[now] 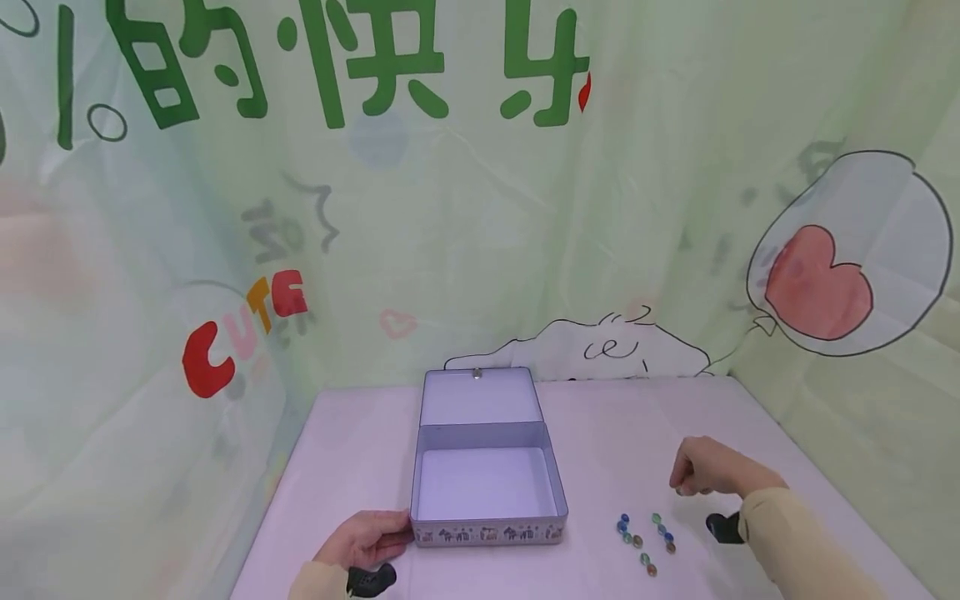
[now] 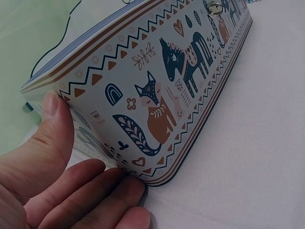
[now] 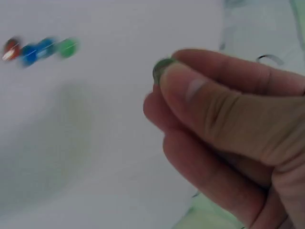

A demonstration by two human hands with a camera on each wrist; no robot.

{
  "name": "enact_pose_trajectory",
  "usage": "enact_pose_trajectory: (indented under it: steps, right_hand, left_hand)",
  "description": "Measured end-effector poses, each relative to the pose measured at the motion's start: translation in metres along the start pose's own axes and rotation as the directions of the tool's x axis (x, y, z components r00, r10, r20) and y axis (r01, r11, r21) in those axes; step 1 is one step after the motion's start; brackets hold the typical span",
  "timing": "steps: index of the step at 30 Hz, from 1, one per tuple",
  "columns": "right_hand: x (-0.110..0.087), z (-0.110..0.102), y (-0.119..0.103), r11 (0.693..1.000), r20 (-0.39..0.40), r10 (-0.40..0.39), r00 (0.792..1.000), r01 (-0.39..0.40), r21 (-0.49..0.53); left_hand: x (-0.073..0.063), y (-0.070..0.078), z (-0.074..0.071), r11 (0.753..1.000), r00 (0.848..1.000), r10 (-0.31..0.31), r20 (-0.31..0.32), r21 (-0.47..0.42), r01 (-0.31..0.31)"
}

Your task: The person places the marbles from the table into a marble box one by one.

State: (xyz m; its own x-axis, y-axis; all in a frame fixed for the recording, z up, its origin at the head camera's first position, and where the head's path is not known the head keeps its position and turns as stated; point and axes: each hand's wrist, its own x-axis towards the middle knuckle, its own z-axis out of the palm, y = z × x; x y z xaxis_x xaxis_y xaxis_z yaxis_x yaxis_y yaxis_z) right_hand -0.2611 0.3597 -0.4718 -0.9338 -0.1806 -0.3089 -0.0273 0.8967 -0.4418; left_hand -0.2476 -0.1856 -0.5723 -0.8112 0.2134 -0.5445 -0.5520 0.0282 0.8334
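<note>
A tin box (image 1: 490, 532) with a printed animal pattern stands on the table, its hinged lid (image 1: 480, 397) raised at the back and its inside bare. At the box's front left corner is my left hand (image 1: 367, 537). In the left wrist view its thumb (image 2: 51, 105) lies against the side near the upper rim, and the loosely extended fingers touch the lower corner. Right of the box, my right hand (image 1: 708, 467) pinches a green glass marble (image 3: 162, 69) between thumb and fingertips, above the table. Several blue, green and brown marbles (image 1: 637, 541) lie nearby in two uneven rows.
The table (image 1: 600, 433) has a pale cover. Printed cloth curtain (image 1: 450, 250) hangs behind it and along both sides. Dark wrist devices (image 1: 724, 528) sit at both sleeves.
</note>
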Motion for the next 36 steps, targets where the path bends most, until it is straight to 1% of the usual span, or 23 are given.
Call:
enact_pose_trajectory:
  steps: [2, 4, 7, 9, 12, 16, 18, 20, 24, 27, 32, 36]
  right_hand:
    - [0.002, -0.013, -0.023, 1.000, -0.004, -0.025, 1.000, 0.025, 0.008]
    - [0.007, -0.021, -0.049, 0.998, 0.002, -0.058, 0.998, 0.058, 0.005]
    - [0.021, -0.022, -0.088, 0.995, 0.024, -0.097, 0.995, 0.097, -0.010]
    - [0.036, -0.015, -0.112, 0.992, 0.038, -0.121, 0.992, 0.122, -0.020]
    - [0.059, 0.001, -0.144, 0.989, 0.053, -0.147, 0.988, 0.148, -0.021]
    - [0.086, 0.025, -0.173, 0.982, 0.069, -0.190, 0.979, 0.188, 0.033]
    - [0.095, 0.036, -0.181, 0.977, 0.077, -0.207, 0.975, 0.201, 0.077]
    - [0.102, 0.044, -0.186, 0.971, 0.081, -0.221, 0.972, 0.212, 0.112]
    - [0.108, 0.052, -0.187, 0.964, 0.066, -0.243, 0.968, 0.233, 0.130]
    - [0.109, 0.053, -0.187, 0.960, 0.040, -0.260, 0.965, 0.254, 0.120]
    - [0.105, 0.050, -0.190, 0.964, 0.018, -0.239, 0.971, 0.235, 0.128]
    - [0.101, 0.045, -0.188, 0.961, 0.002, -0.240, 0.971, 0.238, 0.140]
  left_hand:
    - [-0.001, 0.001, 0.000, 1.000, 1.000, 0.000, -0.007, 0.000, 0.000]
    - [-0.001, 0.003, 0.000, 1.000, 1.000, 0.002, -0.010, 0.004, -0.002]
    - [-0.002, 0.003, 0.001, 1.000, 1.000, 0.011, -0.009, 0.014, -0.011]
    - [-0.002, 0.003, 0.001, 1.000, 1.000, 0.018, -0.002, 0.020, -0.018]
    - [0.000, 0.002, 0.000, 0.999, 1.000, 0.025, 0.002, 0.020, -0.025]
    - [0.001, 0.000, -0.001, 0.999, 0.999, 0.034, 0.004, 0.023, -0.034]
    - [0.000, 0.001, 0.000, 0.999, 0.999, 0.041, 0.010, 0.023, -0.041]
    - [0.000, 0.002, 0.001, 0.999, 0.999, 0.040, 0.003, 0.031, -0.040]
    - [0.002, 0.003, 0.004, 0.999, 1.000, 0.025, 0.000, 0.038, -0.025]
    - [0.005, 0.003, 0.005, 0.999, 1.000, 0.018, 0.001, 0.039, -0.018]
    - [0.006, 0.002, 0.004, 0.999, 1.000, 0.009, 0.001, 0.040, -0.009]
    - [0.003, 0.003, 0.003, 0.999, 1.000, 0.013, -0.016, 0.040, -0.012]
